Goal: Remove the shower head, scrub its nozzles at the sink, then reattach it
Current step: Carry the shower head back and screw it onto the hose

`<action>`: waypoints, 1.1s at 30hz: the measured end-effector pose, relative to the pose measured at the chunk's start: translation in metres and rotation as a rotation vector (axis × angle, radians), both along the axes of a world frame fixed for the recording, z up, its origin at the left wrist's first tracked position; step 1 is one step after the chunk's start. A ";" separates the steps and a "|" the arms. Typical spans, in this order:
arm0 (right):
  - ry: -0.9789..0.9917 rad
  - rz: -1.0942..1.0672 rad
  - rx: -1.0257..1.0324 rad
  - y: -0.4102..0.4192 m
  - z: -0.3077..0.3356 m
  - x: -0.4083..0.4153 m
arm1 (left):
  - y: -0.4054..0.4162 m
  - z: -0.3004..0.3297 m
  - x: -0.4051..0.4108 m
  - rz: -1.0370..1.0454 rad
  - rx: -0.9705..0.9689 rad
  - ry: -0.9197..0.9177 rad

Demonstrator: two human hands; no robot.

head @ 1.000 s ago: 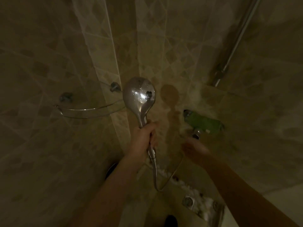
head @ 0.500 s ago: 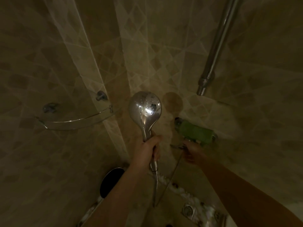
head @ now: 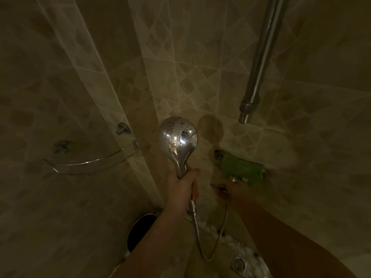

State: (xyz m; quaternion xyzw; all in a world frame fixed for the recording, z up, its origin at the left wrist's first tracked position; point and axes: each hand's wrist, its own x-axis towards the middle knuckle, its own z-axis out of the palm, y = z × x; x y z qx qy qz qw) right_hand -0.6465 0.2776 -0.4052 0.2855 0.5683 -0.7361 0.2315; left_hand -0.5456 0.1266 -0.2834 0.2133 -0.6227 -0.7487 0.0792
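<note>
A chrome shower head (head: pixel 177 137) with water drops on its round back stands upright in front of the tiled corner. My left hand (head: pixel 183 189) grips its handle from below. Its metal hose (head: pixel 202 239) loops down and back up to the valve. My right hand (head: pixel 230 189) is under the green-wrapped mixer valve (head: pixel 243 169), at the hose's end by the small chrome fitting (head: pixel 232 179); the dim light hides how its fingers lie.
A glass corner shelf (head: pixel 90 163) is fixed to the wall at the left. A chrome riser pipe (head: pixel 261 57) runs down the wall at the right. Below lie a dark round object (head: pixel 140 231), white pebbles and a floor drain (head: pixel 240 264).
The view has tilted, so the shower head and valve sit lower in frame. My right hand has risen from below the valve to the fitting under it. My left hand keeps its grip.
</note>
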 end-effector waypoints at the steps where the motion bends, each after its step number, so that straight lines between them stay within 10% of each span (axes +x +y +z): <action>1: 0.026 -0.028 -0.008 -0.001 -0.001 0.000 | -0.002 0.001 0.001 0.008 -0.007 0.008; 10: 0.170 0.006 0.285 -0.003 -0.015 -0.001 | -0.023 0.002 0.005 0.108 -0.007 0.013; 33: 0.048 0.117 0.273 0.016 -0.028 -0.019 | -0.060 -0.026 0.010 0.245 0.020 -0.011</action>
